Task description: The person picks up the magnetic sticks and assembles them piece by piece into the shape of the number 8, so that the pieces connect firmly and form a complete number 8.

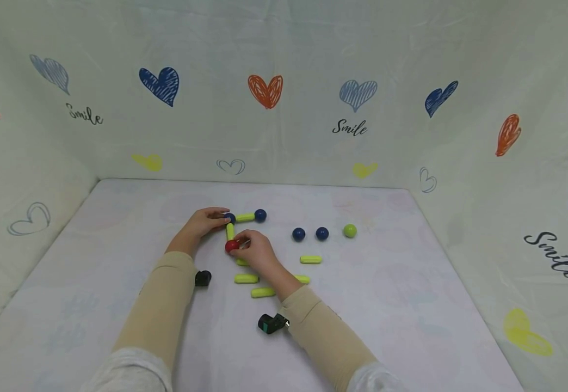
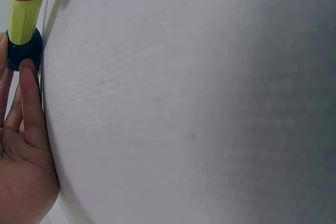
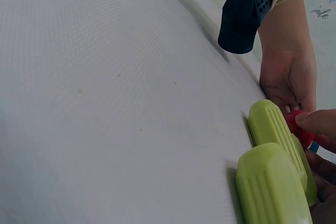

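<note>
On the table a yellow-green stick (image 1: 245, 217) runs between a far blue ball (image 1: 260, 215) and a corner blue ball (image 1: 229, 218). From that corner a second stick (image 1: 230, 232) comes toward the person and meets a red ball (image 1: 232, 246). My left hand (image 1: 204, 223) pinches the corner ball between thumb and fingers; the left wrist view shows this blue ball (image 2: 23, 51) below the stick. Thumb and fingers of my right hand (image 1: 259, 253) pinch the red ball, also visible as a red ball (image 3: 300, 129) in the right wrist view.
Loose sticks lie near my right hand, including one stick (image 1: 246, 279), another stick (image 1: 263, 293) and a stick (image 1: 310, 259) farther right. Two blue balls (image 1: 298, 234) and a green ball (image 1: 350, 231) stand to the right. A patterned curtain (image 1: 303, 147) rises behind the table.
</note>
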The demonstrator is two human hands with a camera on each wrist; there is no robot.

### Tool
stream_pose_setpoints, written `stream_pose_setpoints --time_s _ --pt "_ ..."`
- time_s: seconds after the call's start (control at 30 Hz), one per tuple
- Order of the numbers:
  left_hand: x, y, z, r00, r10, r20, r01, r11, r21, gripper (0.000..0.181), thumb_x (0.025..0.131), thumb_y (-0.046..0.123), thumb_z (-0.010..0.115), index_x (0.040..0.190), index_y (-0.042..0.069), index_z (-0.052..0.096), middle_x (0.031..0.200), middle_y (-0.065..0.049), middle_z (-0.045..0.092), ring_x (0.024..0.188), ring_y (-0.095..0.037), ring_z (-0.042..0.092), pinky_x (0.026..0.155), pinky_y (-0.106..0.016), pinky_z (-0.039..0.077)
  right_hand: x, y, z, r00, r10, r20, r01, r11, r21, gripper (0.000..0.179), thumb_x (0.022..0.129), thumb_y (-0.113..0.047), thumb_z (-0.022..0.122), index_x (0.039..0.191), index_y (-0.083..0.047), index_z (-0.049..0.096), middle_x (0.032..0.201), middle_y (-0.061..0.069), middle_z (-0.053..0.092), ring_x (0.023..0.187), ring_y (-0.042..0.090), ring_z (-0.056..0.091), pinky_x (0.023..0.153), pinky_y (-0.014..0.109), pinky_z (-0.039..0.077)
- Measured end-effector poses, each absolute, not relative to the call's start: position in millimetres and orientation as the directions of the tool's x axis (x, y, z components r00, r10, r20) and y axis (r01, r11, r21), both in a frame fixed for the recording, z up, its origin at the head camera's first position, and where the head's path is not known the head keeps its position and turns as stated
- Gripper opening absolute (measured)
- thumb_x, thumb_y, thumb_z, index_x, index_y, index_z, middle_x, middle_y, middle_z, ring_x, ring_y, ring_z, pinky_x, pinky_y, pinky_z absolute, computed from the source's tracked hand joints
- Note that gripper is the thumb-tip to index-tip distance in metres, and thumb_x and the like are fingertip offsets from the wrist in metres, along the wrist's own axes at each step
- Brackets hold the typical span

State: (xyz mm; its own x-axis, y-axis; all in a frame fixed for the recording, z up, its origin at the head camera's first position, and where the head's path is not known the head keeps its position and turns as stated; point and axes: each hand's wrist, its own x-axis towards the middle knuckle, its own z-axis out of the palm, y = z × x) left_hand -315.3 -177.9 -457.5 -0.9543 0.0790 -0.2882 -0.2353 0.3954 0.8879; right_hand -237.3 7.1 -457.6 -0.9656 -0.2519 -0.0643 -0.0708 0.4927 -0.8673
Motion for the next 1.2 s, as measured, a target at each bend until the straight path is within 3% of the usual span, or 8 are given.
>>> stream_pose_setpoints --time_s 0.47,0.7,1.2 --pt "-317.6 -175.8 -457.8 -0.951 0.042 -0.306 -0.272 0.355 0.895 0.045 0.094 0.019 0.067 0.134 0.003 0.052 0.137 -0.02 0.053 0.123 -0.033 0.051 0.104 -0.039 0.042 -235.3 34.2 -449.5 -0.955 -0.286 -0.084 -0.074 0.502 -0.861 0.027 0.086 -0.02 0.076 0.111 -0.014 0.068 0.101 -0.005 0.064 0.088 0.012 0.057 0.071 0.025 0.049" --pt "-318.0 -174.1 -458.4 -0.951 0.03 -0.308 -0.276 0.366 0.889 0.046 0.095 0.018 0.066 0.135 0.003 0.052 0.136 -0.021 0.053 0.121 -0.033 0.051 0.103 -0.039 0.042 -234.8 43.2 -447.7 -0.945 -0.303 -0.123 -0.053 0.512 -0.858 0.027 0.084 -0.018 0.078 0.109 -0.013 0.069 0.099 -0.004 0.064 0.087 0.014 0.056 0.072 0.026 0.048" --pt "-316.4 -171.9 -457.4 -0.95 0.028 -0.311 -0.279 0.37 0.886 0.048 0.095 0.019 0.065 0.138 0.003 0.05 0.139 -0.021 0.05 0.123 -0.033 0.05 0.104 -0.04 0.041 -234.8 50.5 -451.1 -0.891 -0.425 -0.157 -0.135 0.579 -0.804 0.024 0.08 -0.014 0.081 0.101 -0.017 0.071 0.091 -0.005 0.062 0.084 0.014 0.053 0.073 0.027 0.045"
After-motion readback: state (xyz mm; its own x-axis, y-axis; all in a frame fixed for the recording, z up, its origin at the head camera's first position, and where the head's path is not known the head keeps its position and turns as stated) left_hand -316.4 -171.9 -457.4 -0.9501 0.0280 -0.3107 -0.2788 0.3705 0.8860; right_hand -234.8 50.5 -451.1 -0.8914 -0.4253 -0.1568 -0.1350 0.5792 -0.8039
